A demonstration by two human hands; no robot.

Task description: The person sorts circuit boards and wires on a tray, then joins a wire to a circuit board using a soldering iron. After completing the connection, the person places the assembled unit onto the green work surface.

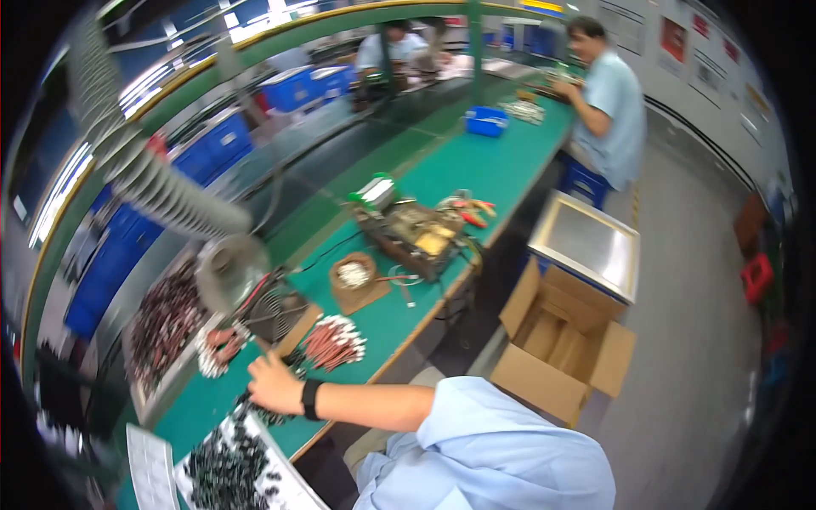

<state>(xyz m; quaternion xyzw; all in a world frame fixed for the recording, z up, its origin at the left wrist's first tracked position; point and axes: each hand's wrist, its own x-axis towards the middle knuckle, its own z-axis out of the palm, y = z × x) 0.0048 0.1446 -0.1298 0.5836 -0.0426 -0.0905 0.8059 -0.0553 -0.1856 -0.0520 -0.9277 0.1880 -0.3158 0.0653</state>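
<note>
My right hand (274, 384), with a black wristband, reaches left across the green bench (476, 178). It rests on a heap of small dark components (263, 412) at the near edge, one finger raised. Whether it grips any of them is unclear. Just beyond the hand lies a bundle of red and white components (336, 340). A white tray of dark green parts (225, 467) sits nearer me. My light blue sleeve fills the lower edge. My left hand is out of the picture.
A ribbed grey extraction hose (144, 178) ends in a funnel (229, 268) above the bench. Also here are a tray of dark red parts (166, 323), a brown dish (353, 276), a wired fixture (412, 229), an open cardboard box (561, 340), a metal-topped cart (586, 242), and two seated co-workers (608, 93) further along.
</note>
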